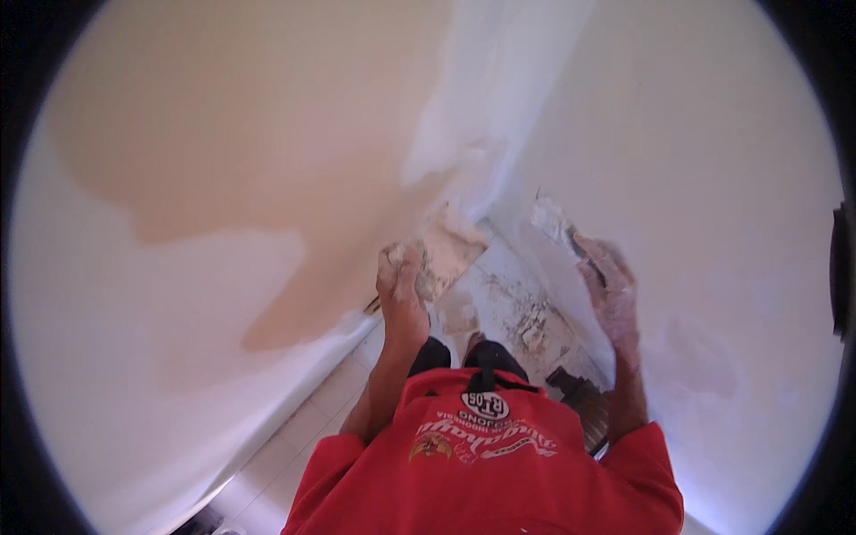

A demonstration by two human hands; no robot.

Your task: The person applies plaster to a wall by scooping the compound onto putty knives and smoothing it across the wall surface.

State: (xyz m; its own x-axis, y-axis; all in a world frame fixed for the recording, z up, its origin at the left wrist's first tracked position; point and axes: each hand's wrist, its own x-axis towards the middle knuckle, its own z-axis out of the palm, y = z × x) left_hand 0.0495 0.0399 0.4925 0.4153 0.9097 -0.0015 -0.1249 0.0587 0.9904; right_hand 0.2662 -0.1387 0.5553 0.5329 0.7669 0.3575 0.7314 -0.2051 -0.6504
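My left hand (pixel 403 278), dusted with white, is closed around the edge of a flat plate (pixel 453 254) that looks smeared with pale putty. The plate hangs over the floor in front of the wall corner. To its right, a putty knife (pixel 553 219) with a white-coated blade is gripped in my right hand (pixel 613 292), whose fingers wrap its dark handle. The blade is close to the right wall (pixel 687 160); whether it touches, I cannot tell. Whitish powder or putty covers the fingers and wrist of that hand.
Two pale walls meet ahead, the left wall (pixel 223 116) showing a large shadow. Crumbs of debris (pixel 532 325) lie on the tiled floor (pixel 308 423) near my feet. A dark ridged object (pixel 581 397) stands beside my right forearm. Another dark object (pixel 840 272) shows at the far right rim.
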